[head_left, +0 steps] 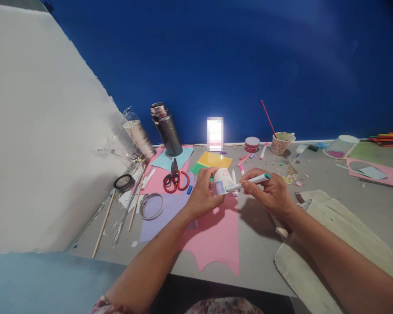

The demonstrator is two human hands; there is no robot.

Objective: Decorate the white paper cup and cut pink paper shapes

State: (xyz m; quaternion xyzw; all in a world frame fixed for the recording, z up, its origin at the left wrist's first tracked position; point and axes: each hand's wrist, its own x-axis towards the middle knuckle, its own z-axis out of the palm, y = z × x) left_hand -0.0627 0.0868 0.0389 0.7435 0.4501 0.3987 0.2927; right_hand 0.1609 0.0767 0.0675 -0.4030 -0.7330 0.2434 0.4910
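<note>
My left hand (201,194) is wrapped round a white paper cup (223,180) lying on its side, with small drawings on its wall. My right hand (271,192) pinches a white marker with a teal cap (249,181); its tip touches the cup's side. Both hands hover above a pink paper sheet (216,240) on the grey floor.
Red-handled scissors (175,179), tape rolls (151,206), wooden sticks (102,226), a steel flask (166,129) and stacked cups (139,137) lie to the left. A patterned cup with a red stick (281,143), loose markers and a plastic bowl (341,146) sit at the right. Cream cloth (334,235) lies near right.
</note>
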